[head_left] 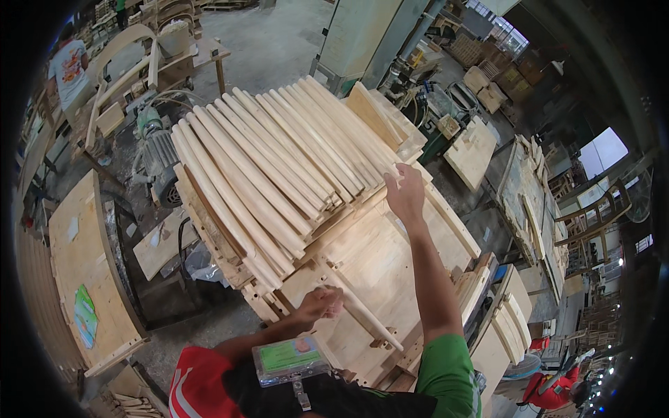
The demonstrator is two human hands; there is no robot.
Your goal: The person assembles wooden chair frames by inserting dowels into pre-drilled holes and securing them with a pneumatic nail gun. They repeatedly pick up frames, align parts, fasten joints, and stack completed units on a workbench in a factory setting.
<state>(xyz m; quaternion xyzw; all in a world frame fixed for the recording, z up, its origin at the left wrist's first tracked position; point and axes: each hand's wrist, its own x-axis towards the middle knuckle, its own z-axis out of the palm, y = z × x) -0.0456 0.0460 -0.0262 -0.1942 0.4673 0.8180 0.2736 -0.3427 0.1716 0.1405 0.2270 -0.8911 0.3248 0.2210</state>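
Observation:
A broad row of pale wooden rods (261, 150), slightly curved, lies side by side on a wooden stand. At the row's near right end is my right hand (406, 194), thumb and fingers apart, close to the last rod's tip; whether it touches is unclear. My left hand (319, 306) is curled, a little blurred, below the near ends of the rods. Anything inside its fingers is hidden. Just right of it, a single wooden rod (361, 308) lies slanting across the pale plywood surface (376, 244).
A wooden strip (453, 219) edges the work surface on the right. Behind the rods stands a grey pillar (359, 42). A green motor (159, 150) sits at left, by a wooden panel (90, 258). Other people (70, 70) are at far left and lower right.

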